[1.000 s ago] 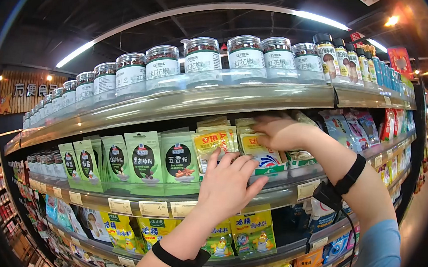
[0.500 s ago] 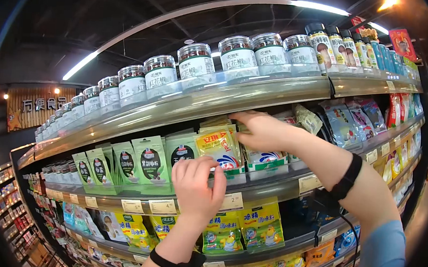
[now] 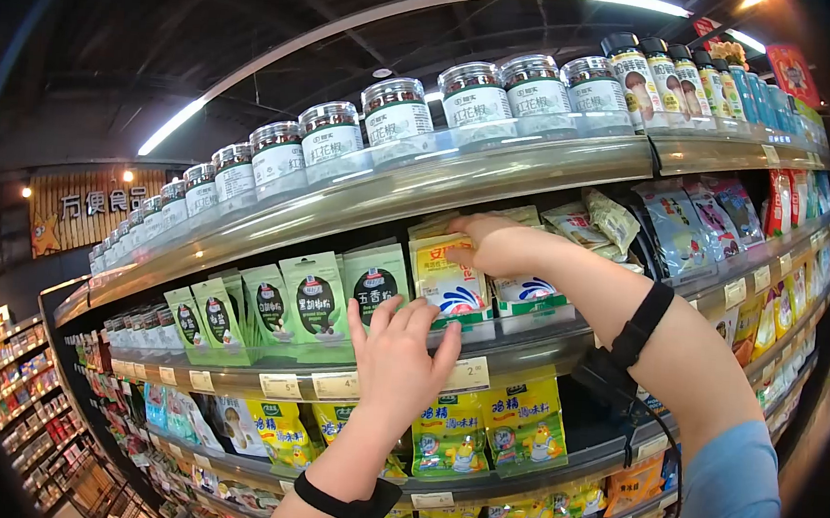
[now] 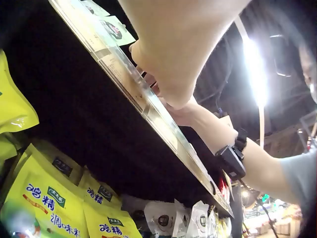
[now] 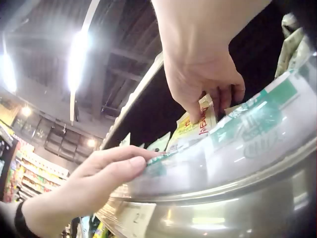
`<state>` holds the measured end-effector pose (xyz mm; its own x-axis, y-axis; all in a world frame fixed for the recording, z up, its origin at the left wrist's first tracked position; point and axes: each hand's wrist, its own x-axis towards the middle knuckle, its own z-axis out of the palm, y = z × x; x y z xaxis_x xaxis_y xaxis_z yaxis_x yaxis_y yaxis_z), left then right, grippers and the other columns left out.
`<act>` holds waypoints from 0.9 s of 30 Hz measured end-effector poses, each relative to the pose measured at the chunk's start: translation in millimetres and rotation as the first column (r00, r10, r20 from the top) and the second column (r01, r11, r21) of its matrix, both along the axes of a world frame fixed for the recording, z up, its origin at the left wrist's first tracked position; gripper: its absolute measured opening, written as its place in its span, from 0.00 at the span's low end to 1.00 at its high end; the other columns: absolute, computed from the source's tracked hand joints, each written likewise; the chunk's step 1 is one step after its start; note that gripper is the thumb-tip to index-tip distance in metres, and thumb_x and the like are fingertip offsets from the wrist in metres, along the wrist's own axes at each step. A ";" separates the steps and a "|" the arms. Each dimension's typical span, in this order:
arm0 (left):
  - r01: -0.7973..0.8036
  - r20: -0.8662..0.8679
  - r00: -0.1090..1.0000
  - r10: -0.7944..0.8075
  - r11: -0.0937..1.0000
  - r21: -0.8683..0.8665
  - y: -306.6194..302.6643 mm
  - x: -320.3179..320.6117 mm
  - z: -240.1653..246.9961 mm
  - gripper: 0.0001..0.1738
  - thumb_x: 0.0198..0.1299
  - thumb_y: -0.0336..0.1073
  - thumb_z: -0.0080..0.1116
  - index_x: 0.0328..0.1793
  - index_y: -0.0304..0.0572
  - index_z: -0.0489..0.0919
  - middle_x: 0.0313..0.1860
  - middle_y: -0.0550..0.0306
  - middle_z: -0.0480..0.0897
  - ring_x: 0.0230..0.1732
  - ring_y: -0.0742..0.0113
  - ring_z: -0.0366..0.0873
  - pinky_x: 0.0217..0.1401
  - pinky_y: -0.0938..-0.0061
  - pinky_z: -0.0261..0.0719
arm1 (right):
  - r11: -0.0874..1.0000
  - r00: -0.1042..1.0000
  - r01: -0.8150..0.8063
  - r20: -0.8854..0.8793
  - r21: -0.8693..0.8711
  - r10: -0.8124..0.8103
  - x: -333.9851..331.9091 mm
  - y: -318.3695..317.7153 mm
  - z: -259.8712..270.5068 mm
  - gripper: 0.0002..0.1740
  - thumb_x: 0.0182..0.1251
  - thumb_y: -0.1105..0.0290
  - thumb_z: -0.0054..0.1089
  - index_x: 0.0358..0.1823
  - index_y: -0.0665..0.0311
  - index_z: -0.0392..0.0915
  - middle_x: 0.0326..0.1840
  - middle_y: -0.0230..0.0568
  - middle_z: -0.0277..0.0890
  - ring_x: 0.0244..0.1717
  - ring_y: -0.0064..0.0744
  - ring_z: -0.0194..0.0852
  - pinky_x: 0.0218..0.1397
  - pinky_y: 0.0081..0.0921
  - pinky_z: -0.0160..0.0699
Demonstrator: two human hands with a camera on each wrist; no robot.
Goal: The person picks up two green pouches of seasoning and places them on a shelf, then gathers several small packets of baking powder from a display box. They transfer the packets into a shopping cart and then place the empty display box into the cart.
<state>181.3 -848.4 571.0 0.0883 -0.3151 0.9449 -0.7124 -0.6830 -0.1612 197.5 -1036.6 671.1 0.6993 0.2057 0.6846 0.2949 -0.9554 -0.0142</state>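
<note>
My right hand [image 3: 485,242] reaches over the top of a yellow-and-white packet [image 3: 446,273] standing in a shelf-front box. In the right wrist view its thumb lies on the front of the yellow packet [image 5: 190,128] and its fingers curl over behind, pinching the upper edge. My left hand [image 3: 396,362] is at the shelf's front lip with its fingers spread, just below and left of that packet. Its fingertips overlap a green seasoning pouch [image 3: 375,280]. From the right wrist, the left hand [image 5: 101,171] shows straight fingers along the clear lip.
A similar packet stack [image 3: 528,291] stands to the right. Green pepper pouches [image 3: 316,295] line the left. Close overhead runs the upper shelf edge [image 3: 381,194], with spice jars [image 3: 396,113] on it. Yellow bags [image 3: 524,421] fill the shelf below, behind price tags [image 3: 468,373].
My right hand has moved left from the right-hand packet stack to the top of the left one. My left hand has shifted from in front of the packets leftward and down to the shelf lip.
</note>
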 end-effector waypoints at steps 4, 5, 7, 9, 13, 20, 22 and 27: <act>0.037 -0.011 0.999 -0.037 0.999 -0.026 0.3 1.5 -0.8 0.13 0.54 0.41 0.61 0.41 0.42 0.80 0.46 0.55 0.81 0.57 0.53 0.71 0.69 0.42 0.47 | 0.987 0.991 -0.091 -0.089 0.130 0.103 -36.6 -16.8 21.7 0.23 0.65 0.62 0.47 0.59 0.65 0.69 0.57 0.53 0.72 0.57 0.47 0.71 0.59 0.31 0.68; 0.042 0.002 0.999 -0.042 0.999 -0.032 0.2 2.3 -1.5 0.13 0.53 0.41 0.61 0.41 0.43 0.80 0.46 0.55 0.81 0.57 0.53 0.71 0.69 0.42 0.47 | 0.996 0.997 -0.032 -0.061 0.079 0.037 -45.4 -24.4 23.5 0.23 0.65 0.65 0.46 0.60 0.65 0.69 0.59 0.52 0.71 0.59 0.48 0.69 0.61 0.30 0.67; 0.054 0.012 0.998 -0.054 0.998 -0.032 -0.2 3.0 -2.1 0.13 0.54 0.41 0.61 0.42 0.43 0.80 0.47 0.56 0.81 0.57 0.54 0.71 0.69 0.43 0.47 | 0.998 0.998 0.053 0.020 0.014 -0.054 -36.7 -40.9 19.0 0.24 0.66 0.63 0.41 0.61 0.64 0.68 0.61 0.51 0.69 0.62 0.47 0.67 0.66 0.38 0.61; 0.061 0.041 0.997 -0.058 0.996 -0.058 -2.2 1.0 -1.7 0.13 0.54 0.40 0.60 0.43 0.43 0.79 0.48 0.56 0.80 0.57 0.54 0.71 0.69 0.43 0.47 | 0.963 0.953 0.250 -0.152 -0.105 -0.264 -34.3 -50.8 14.0 0.25 0.67 0.61 0.35 0.61 0.64 0.67 0.63 0.49 0.67 0.65 0.46 0.62 0.70 0.52 0.51; 0.058 0.050 0.997 -0.056 0.998 -0.038 -5.9 -0.2 -1.6 0.14 0.53 0.40 0.60 0.44 0.44 0.79 0.49 0.55 0.80 0.57 0.54 0.71 0.69 0.43 0.48 | 0.960 0.954 0.246 -0.142 -0.131 -0.263 -29.6 -49.5 8.9 0.25 0.67 0.60 0.33 0.59 0.65 0.69 0.63 0.49 0.66 0.67 0.48 0.60 0.70 0.63 0.42; 0.060 0.045 0.997 -0.059 0.997 -0.038 -6.6 -2.9 -6.4 0.16 0.52 0.41 0.60 0.45 0.43 0.79 0.52 0.54 0.78 0.57 0.55 0.71 0.69 0.44 0.48 | 0.998 0.987 0.063 -0.148 0.012 -0.060 -55.9 -67.2 17.1 0.22 0.63 0.65 0.39 0.54 0.67 0.73 0.56 0.52 0.72 0.58 0.46 0.69 0.63 0.34 0.65; 0.079 0.041 0.996 -0.079 0.997 -0.020 -7.0 -9.9 -8.0 0.16 0.52 0.39 0.60 0.46 0.44 0.78 0.52 0.54 0.78 0.57 0.54 0.70 0.69 0.45 0.48 | 0.994 0.990 0.027 -0.143 0.110 -0.011 -68.2 -85.2 13.7 0.21 0.62 0.67 0.41 0.54 0.67 0.73 0.56 0.53 0.72 0.58 0.46 0.70 0.62 0.35 0.66; 0.143 0.065 0.987 -0.145 0.989 0.038 -17.5 -23.5 -6.8 0.16 0.52 0.37 0.60 0.48 0.45 0.78 0.54 0.54 0.77 0.58 0.53 0.69 0.69 0.45 0.49 | 0.985 0.998 0.068 0.025 -0.156 -0.065 -131.3 -116.5 -3.4 0.21 0.60 0.72 0.51 0.56 0.69 0.70 0.57 0.51 0.70 0.61 0.48 0.66 0.64 0.35 0.65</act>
<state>157.7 -865.9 564.2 -0.0241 -0.3509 0.9361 -0.7894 -0.5679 -0.2332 66.1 -1153.1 667.7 0.7013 0.2653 0.6616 0.2296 -0.9628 0.1427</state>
